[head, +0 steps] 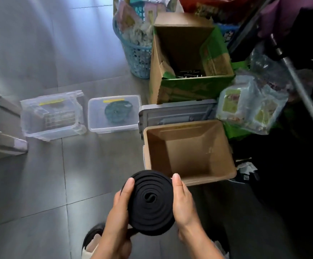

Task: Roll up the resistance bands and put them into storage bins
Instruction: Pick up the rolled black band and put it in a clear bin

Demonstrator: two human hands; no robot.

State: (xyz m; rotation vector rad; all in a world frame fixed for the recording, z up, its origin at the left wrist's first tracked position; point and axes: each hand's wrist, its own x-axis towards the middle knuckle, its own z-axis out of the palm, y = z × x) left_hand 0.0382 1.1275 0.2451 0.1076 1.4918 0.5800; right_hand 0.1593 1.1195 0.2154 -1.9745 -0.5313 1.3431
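Resistance band [151,202], black and wound into a flat spiral, is held above the tiled floor [39,184] with its coiled face turned up to the camera. It is gripped at one edge by the left hand [122,202], whose thumb is laid along the rim, and at the opposite edge by the right hand [184,202], whose thumb is pressed on the outer wrap. Just beyond the right hand an open brown bin [194,156] is seen. Further ahead of the left hand a clear bin [93,118] is set on the floor, and a rolled green band [115,112] is kept inside it.
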